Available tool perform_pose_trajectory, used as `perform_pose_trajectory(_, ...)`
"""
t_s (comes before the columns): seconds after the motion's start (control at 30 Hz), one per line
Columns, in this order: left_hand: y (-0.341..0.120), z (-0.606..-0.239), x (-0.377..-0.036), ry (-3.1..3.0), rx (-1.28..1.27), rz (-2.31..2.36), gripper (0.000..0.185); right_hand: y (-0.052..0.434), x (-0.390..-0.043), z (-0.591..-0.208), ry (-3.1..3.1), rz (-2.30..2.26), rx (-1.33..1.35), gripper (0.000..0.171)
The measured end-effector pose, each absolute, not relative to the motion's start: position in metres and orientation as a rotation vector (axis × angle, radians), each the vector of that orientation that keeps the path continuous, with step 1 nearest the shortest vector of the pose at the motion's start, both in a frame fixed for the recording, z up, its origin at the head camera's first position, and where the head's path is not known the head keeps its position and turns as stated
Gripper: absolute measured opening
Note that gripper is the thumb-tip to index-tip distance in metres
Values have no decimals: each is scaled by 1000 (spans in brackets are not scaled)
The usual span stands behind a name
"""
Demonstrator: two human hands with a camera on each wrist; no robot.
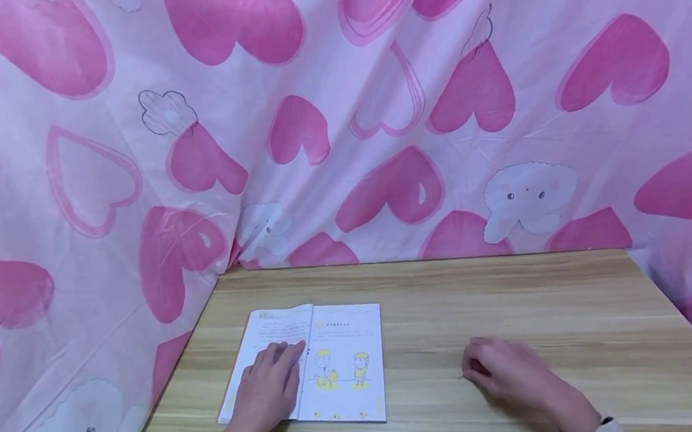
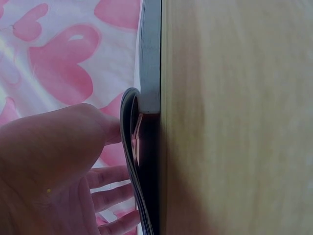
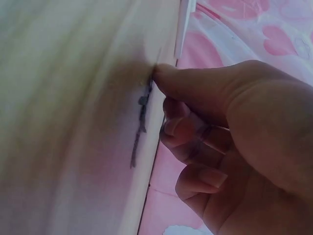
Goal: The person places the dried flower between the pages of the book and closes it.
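An open book [image 1: 346, 321] lies on the table's left half, with printed text and yellow-tinted cartoon figures on its right page. My left hand [image 1: 266, 393] rests on the left page, fingers relaxed and spread toward the book's middle fold. From the side, the left wrist view shows the left page block [image 2: 128, 127] curving up beside the thumb. Well to the right of the book, my right hand [image 1: 508, 371] is low over the table with curled fingers. Its thumb and fingertip pinch a thin dark strip with a small knobbly part [image 3: 142, 103]; I cannot tell its kind.
The wood-grain table [image 1: 431, 305] extends around the book and both hands. Pink cloth [image 1: 336, 125] printed with hearts hangs behind the table and along its left and right sides.
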State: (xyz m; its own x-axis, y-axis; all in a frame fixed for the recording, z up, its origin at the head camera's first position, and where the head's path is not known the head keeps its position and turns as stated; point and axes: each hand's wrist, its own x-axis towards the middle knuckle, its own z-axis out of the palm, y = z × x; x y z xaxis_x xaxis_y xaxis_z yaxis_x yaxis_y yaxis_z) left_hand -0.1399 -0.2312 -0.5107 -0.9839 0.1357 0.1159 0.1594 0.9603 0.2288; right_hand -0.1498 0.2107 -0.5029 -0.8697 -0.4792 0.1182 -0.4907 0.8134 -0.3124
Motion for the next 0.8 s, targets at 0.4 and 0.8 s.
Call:
perform_pose_trajectory(0.4,-232,-512,-142,-3000,-237,-369,46,207,-141,-510,-2835,447,798,30)
perform_pose_trajectory(0.8,-232,-511,-142,-3015,-229,-365,46,193,-164,-488,-2811,517,746,12)
